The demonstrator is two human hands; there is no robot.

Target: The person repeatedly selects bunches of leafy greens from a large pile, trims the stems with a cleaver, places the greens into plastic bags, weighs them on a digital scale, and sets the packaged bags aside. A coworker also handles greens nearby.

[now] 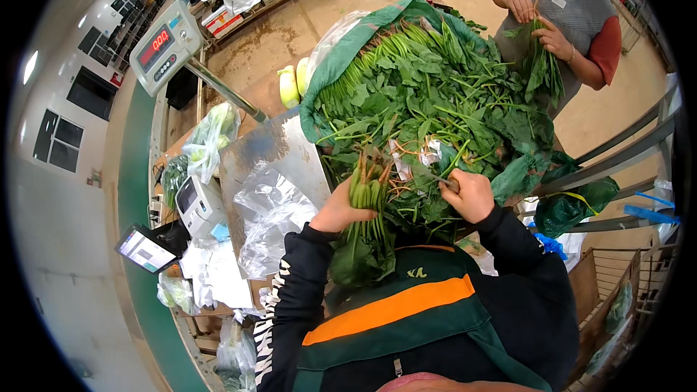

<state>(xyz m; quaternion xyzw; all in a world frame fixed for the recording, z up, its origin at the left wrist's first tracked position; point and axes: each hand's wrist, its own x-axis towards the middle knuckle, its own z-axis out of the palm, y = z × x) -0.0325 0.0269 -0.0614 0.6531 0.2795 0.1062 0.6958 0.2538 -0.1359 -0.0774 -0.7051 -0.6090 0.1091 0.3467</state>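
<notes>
My left hand (344, 208) grips a bundle of leafy greens (366, 190), spinach-like, with the reddish root ends up and the leaves hanging down by my apron. To the right of it, my right hand (467, 195) is closed on the handle of a knife (430, 174), whose blade points left toward the root ends; blade and roots look blurred. Beyond both hands a large heap of the same greens (414, 87) lies in an opened green woven sack (340, 84). Cut root ends and white paper scraps (402, 160) lie on the leaves between my hands.
Left of the heap are a metal surface (261, 141) with clear plastic bags (275, 212), a scale display (166, 49), a label printer (199, 207) and a tablet (146, 249). Across the heap a person (566, 22) holds greens. Metal rails (626, 152) stand at the right.
</notes>
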